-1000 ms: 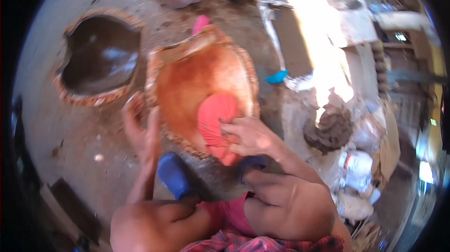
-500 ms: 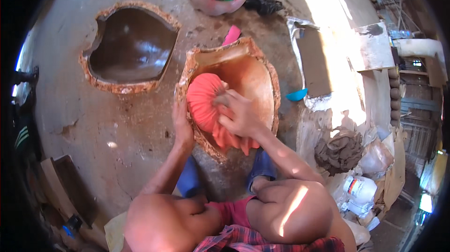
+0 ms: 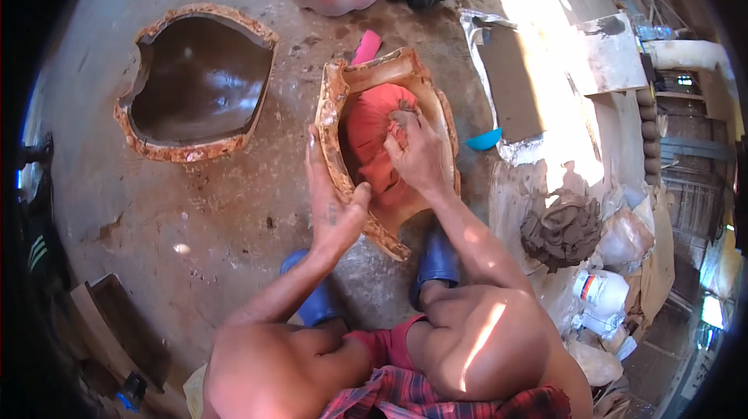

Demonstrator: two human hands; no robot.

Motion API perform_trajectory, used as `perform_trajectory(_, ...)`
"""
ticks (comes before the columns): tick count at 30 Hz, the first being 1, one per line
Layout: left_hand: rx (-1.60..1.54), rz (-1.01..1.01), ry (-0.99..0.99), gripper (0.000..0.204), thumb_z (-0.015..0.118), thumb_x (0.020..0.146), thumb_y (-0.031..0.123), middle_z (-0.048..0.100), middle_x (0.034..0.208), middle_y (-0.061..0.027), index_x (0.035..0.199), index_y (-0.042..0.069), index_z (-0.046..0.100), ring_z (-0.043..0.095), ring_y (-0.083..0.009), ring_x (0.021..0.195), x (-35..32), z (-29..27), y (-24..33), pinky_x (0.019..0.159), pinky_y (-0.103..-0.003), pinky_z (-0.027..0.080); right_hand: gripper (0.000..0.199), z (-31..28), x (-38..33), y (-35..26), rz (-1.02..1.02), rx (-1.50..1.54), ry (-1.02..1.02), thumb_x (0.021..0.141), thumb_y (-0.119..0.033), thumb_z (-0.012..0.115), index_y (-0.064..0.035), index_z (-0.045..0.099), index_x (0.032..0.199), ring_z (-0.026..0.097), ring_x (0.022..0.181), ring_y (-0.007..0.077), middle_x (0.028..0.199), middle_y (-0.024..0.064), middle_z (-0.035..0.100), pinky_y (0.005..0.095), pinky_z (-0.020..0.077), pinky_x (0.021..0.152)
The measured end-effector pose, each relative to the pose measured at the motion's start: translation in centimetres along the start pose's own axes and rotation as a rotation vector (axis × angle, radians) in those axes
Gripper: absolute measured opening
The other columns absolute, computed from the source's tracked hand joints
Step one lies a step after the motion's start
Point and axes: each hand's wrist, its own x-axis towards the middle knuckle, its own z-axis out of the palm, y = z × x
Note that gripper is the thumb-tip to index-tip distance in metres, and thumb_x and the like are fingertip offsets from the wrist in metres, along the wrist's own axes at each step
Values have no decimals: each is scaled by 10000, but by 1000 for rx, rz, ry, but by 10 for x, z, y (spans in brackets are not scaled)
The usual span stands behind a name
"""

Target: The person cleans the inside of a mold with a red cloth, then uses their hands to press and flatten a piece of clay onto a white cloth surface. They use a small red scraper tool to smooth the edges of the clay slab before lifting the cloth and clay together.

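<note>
Pressing the red cloth bundle into the clay mould on the floor

The right hand [image 3: 417, 156] is clamped on the gathered top of the red cloth bundle [image 3: 370, 139], which sits inside the clay mould [image 3: 336, 119], toward its near-left wall. The left hand [image 3: 333, 205] lies flat and open against the mould's outer left rim, steadying it. This looks like the pressing step; the next move seems to call for firm downward pressure while the left hand keeps the wall from shifting. A second, empty mould [image 3: 195, 80] lies well apart at the left.
</note>
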Motion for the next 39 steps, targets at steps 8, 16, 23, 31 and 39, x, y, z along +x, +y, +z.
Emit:
perform_trajectory(8, 41, 43, 45, 1087, 704, 820, 36, 226, 1779, -339, 1768, -8, 175, 220, -491, 1685, -3, 17, 2, 1383, -518, 214, 472, -50, -28, 28, 318, -312, -263, 918, -197, 777, -48, 669, 1353, 764, 1004, 483, 1095, 262, 775, 558, 606, 882)
perform_trajectory(16, 106, 64, 81, 1101, 686, 793, 15, 244, 1774, -330, 1765, -25, 168, 247, -485, 1674, -16, 9, -3, 1380, -501, 213, 533, -88, -71, 2, 396, -377, -395, 886, -258, 753, -33, 660, 1360, 762, 909, 515, 963, 268, 777, 634, 598, 837)
perform_trajectory(23, 74, 28, 62, 1126, 656, 802, -25, 240, 1785, -268, 1781, -5, 97, 260, -396, 1669, -26, 5, -14, 1368, -465, 242, 473, -78, -93, 5, 226, -185, -217, 889, -271, 756, -45, 686, 1299, 775, 851, 474, 907, 263, 765, 576, 620, 774)
perform_trajectory(31, 143, 69, 76, 1182, 587, 785, -107, 267, 1794, -193, 1809, 48, 17, 342, -304, 1643, -20, 12, -14, 1336, -421, 326, 457, -46, -36, 14, 168, -98, -130, 894, -217, 767, -47, 701, 1314, 777, 822, 418, 861, 224, 751, 520, 616, 774)
perform_trajectory(39, -175, -154, 83, 1197, 599, 775, -103, 285, 1783, -190, 1815, 86, 39, 347, -301, 1635, -30, -11, -16, 1326, -413, 333, 410, -66, 9, -56, 88, 204, 58, 940, -211, 783, -13, 689, 1287, 765, 746, 385, 954, 204, 781, 478, 608, 744)
